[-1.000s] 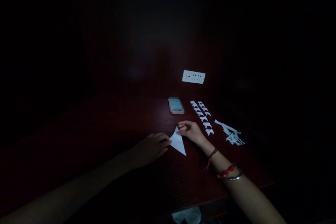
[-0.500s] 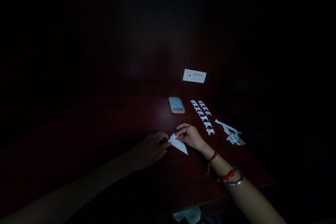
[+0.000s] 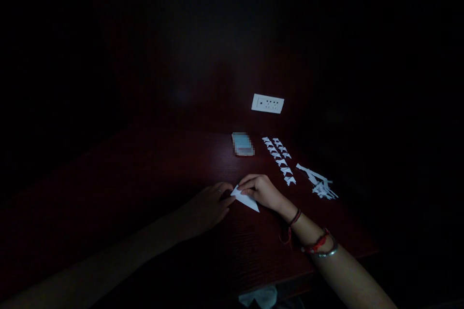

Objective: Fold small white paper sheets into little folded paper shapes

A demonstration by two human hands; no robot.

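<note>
A white paper triangle [image 3: 248, 201] lies on the dark red table [image 3: 145, 178], partly folded over. My right hand [image 3: 263, 189] rests on its upper edge, fingers pressed together on the paper. My left hand [image 3: 208, 205] lies flat to the left, fingertips pinning the paper's left corner. A ring shows on the left hand; red thread bands and a metal bangle [image 3: 321, 246] circle my right wrist.
Two rows of small folded white paper pieces [image 3: 280, 158] lie behind my right hand. A pile of white paper strips [image 3: 319, 183] sits further right. A phone [image 3: 242, 144] lies at the back; a white socket plate [image 3: 267, 103] is on the wall. The room is very dark.
My right hand has brought the triangle's top point down toward me, so the paper now looks flatter and narrower. The left hand has stayed at the left corner.
</note>
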